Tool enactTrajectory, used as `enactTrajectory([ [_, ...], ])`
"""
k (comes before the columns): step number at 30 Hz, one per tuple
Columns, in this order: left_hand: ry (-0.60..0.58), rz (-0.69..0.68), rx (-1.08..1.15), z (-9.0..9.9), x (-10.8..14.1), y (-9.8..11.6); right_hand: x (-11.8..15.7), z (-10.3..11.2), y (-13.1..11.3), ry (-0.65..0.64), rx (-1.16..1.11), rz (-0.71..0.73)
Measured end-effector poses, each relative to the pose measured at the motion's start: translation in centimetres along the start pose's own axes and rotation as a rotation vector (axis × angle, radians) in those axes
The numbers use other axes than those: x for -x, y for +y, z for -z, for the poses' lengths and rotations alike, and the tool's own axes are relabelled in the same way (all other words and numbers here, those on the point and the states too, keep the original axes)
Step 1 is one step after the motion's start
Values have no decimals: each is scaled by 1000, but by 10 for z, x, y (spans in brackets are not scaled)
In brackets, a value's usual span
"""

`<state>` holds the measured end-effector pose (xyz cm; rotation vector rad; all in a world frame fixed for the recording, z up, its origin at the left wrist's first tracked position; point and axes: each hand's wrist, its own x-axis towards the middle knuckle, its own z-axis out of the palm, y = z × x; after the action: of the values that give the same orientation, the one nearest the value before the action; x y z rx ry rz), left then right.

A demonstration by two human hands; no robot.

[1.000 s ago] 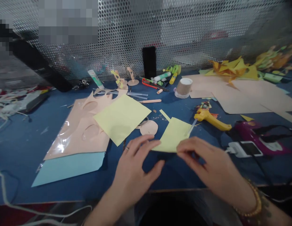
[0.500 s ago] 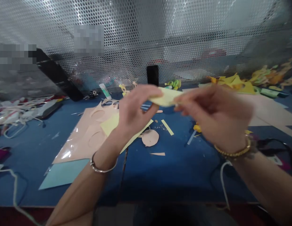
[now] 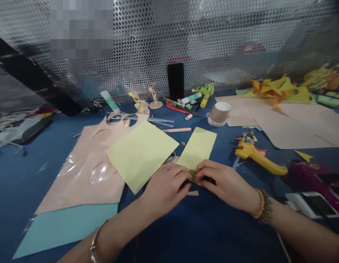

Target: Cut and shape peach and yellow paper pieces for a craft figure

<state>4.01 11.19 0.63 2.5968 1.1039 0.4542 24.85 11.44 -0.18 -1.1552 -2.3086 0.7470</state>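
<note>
The narrow, pale yellow paper rectangle (image 3: 201, 145) lies on the dark blue tabletop (image 3: 210, 233). The bare right hand (image 3: 225, 182) pinches its near edge; the ringed left hand (image 3: 165, 186) touches there with bent fingers, but whether they grip, I cannot tell.

Counting two hands: left hand (image 3: 165, 188), right hand (image 3: 226, 182). Two pale-yellow sheets showing: one square sheet (image 3: 143, 155), one oblong sheet (image 3: 200, 146). Two glue sticks (image 3: 110, 101) showing. One black phone (image 3: 176, 79) standing, one cup (image 3: 219, 114) sitting, one light-blue sheet (image 3: 68, 226) lying. One yellow glue gun (image 3: 261, 157) lying at right. One silver bracelet (image 3: 93, 244), one gold bracelet (image 3: 261, 204) circling wrists.
</note>
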Motion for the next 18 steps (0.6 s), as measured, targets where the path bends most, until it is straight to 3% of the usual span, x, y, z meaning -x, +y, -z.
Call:
enactTrajectory([
  [18, -5, 28, 75, -3, 1, -7, 3, 1, 2, -108, -91, -158],
])
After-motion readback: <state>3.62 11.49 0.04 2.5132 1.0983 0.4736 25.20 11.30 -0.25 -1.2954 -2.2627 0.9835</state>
